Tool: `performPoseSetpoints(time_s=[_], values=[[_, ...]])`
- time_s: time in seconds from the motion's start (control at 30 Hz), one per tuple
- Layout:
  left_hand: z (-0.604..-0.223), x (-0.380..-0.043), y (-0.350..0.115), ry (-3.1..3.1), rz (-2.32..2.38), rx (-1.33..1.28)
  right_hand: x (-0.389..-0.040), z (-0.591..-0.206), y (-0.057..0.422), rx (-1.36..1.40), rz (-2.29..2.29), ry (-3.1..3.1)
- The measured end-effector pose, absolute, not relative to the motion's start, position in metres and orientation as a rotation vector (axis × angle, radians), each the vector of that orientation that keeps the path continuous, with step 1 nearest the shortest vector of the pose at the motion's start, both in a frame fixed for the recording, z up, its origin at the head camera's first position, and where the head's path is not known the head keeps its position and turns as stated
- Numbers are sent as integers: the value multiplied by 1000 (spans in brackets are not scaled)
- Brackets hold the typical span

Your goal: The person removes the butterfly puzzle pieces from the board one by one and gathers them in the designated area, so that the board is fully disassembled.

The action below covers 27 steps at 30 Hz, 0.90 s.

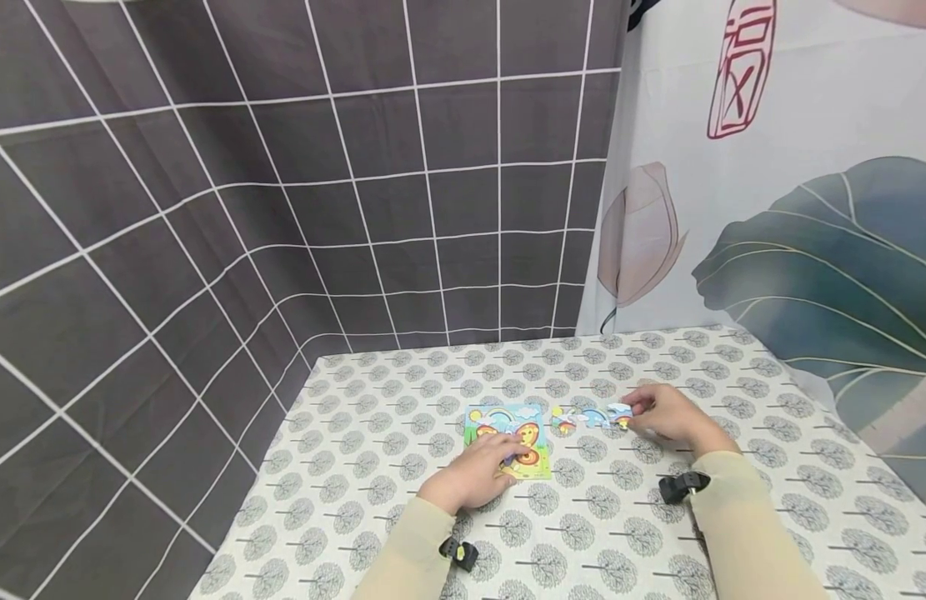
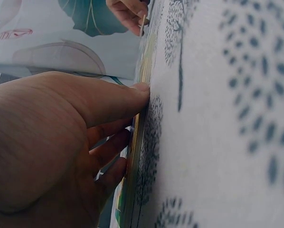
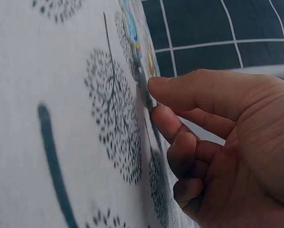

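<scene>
A puzzle board (image 1: pixel 536 467) with a butterfly, rainbow and sun picture lies flat on the table. My left hand (image 1: pixel 481 468) rests on its lower left part, covering some of the butterfly. In the left wrist view the thumb (image 2: pixel 127 97) touches the board's near edge (image 2: pixel 138 137) while the other fingers lie over its top. To the right of the board, several loose puzzle pieces (image 1: pixel 593 417) form a short row. At the row's right end my right hand (image 1: pixel 671 414) pinches a puzzle piece (image 1: pixel 621 412) between thumb and forefinger; the fingertips partly hide it.
A white cloth with grey tree prints covers the table (image 1: pixel 320 517). Behind and to the left hangs a dark curtain (image 1: pixel 463 208) with a white grid. On the right a white curtain (image 1: pixel 658 100) with leaf and flower prints hangs close to the table edge.
</scene>
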<state>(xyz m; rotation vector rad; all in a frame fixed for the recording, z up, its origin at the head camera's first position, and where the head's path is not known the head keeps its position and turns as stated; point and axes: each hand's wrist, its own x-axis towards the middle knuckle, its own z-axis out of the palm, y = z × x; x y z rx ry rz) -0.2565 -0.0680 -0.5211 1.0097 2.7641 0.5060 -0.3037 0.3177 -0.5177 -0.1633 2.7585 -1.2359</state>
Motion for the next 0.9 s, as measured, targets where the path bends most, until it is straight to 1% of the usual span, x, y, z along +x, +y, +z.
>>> performPoseSetpoints(time_s=[0.33,0.9], values=[[-518,-256,-68,2759,504,1018,-304,-523,329,-197,-1238,2757],[-517,-254,-68,2750,505,1024,-304,-527,339,-142,-1228,2781]])
